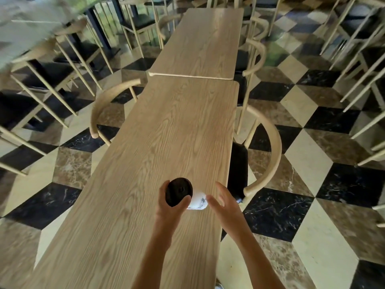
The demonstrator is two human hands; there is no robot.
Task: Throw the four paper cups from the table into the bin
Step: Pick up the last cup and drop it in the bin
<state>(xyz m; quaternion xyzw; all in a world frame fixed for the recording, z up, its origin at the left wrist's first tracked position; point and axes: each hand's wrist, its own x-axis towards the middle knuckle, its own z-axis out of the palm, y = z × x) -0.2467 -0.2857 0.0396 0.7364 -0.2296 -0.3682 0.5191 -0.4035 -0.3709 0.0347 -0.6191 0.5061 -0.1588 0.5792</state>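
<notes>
A white paper cup (198,202) with a black lid (179,191) is held tilted over the near part of the long wooden table (166,132), lid toward me. My left hand (171,205) grips it around the lid end, thumb and fingers wrapped on it. Just right of the cup's white base, my right hand (224,202) hovers with fingers spread and nothing in it. No other cup and no bin shows in the head view.
A second wooden table (204,42) butts against the far end. Curved-back wooden chairs (268,151) stand along both sides, one (104,105) at the left. Several more chairs fill the left and right edges. The floor is checkered marble.
</notes>
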